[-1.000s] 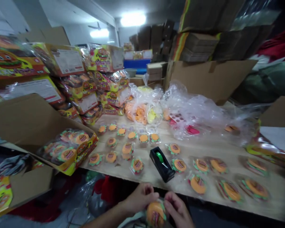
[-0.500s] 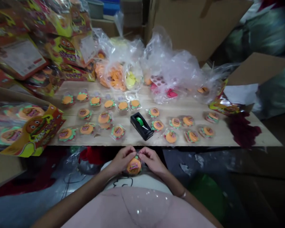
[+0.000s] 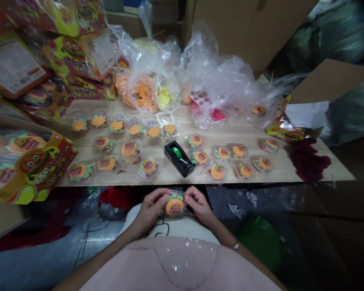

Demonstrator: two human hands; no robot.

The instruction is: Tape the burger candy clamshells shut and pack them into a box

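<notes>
A toy burger in a clear plastic case [image 3: 174, 206] is held over my lap, just below the table's front edge. My left hand [image 3: 152, 207] grips its left side, with the thumb on top. At its right upper corner, my right hand [image 3: 198, 205] pinches the edge of the case between thumb and fingers. The burger has an orange bun with a printed label and a green frill. Straight ahead on the table stands a black tape dispenser [image 3: 179, 159] with a green roll. Cased burgers [image 3: 148, 166] lie in loose rows on both sides of it.
Along the back of the wooden table [image 3: 285, 167] sit clear plastic bags [image 3: 142, 87] of orange, yellow and pink pieces. A display box of burgers [image 3: 38, 169] stands at the left, below stacked printed boxes [image 3: 75, 56]. Dark red cloth [image 3: 310, 161] lies at the right end.
Both hands still hold the cased burger, which now shows more fully between them. My left fingers have shifted to its side and my right hand to its corner. The view has moved slightly.
</notes>
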